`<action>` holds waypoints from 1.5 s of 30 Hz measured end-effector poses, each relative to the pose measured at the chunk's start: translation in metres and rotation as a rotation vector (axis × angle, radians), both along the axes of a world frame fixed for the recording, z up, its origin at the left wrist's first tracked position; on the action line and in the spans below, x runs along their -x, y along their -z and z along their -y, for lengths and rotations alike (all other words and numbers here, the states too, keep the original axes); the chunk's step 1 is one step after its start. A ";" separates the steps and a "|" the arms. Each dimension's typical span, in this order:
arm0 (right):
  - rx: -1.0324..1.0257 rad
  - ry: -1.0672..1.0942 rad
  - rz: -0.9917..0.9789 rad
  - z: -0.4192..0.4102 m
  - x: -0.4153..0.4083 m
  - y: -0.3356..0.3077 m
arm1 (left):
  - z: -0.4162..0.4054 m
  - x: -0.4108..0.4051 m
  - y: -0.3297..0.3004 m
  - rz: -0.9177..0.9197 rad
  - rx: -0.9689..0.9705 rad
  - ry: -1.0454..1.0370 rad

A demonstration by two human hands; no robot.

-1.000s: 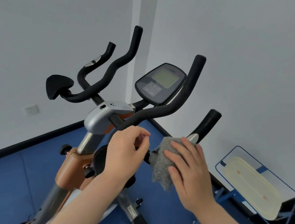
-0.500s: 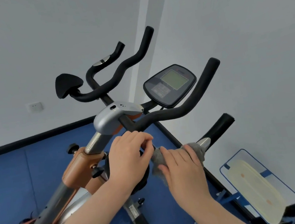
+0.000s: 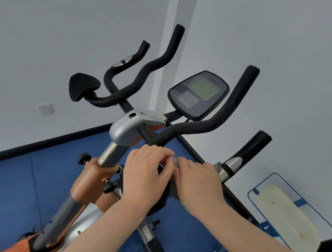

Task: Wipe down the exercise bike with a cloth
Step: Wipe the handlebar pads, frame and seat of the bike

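An orange and silver exercise bike (image 3: 90, 181) with black foam handlebars (image 3: 209, 124) and a dark console (image 3: 199, 95) fills the view. A grey cloth (image 3: 218, 166) is wrapped around the lower right handle bar, just short of its silver sensor plate (image 3: 231, 162). My right hand (image 3: 199, 182) covers most of the cloth and grips it around the bar. My left hand (image 3: 147, 172) sits right beside it, fingers curled, pinching the cloth's near edge (image 3: 174, 162). Only small bits of cloth show between and beside the hands.
White walls meet in a corner behind the bike, above a blue floor (image 3: 7, 187) with a black baseboard. A blue-framed rack holding a cream tray (image 3: 285, 220) stands low at the right. A wall socket (image 3: 44, 109) is on the left wall.
The cloth hung loose under my right hand a second ago; now both hands have closed together and wrapped it round the lower right handle. The bike looks closer in view.
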State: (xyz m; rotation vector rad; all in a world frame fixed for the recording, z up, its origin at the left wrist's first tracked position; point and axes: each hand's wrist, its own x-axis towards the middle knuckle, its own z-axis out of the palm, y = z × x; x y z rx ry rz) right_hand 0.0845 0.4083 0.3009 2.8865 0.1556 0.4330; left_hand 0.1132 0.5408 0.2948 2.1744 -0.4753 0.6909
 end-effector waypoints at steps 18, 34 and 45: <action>-0.022 -0.003 0.086 0.004 -0.007 0.004 | 0.000 0.000 0.001 -0.060 0.050 -0.101; -0.260 -0.210 0.151 0.081 0.023 0.005 | 0.001 -0.001 0.005 -0.075 -0.004 -0.129; -0.242 -0.290 0.288 0.101 0.012 -0.004 | 0.001 -0.003 0.006 -0.063 -0.005 -0.117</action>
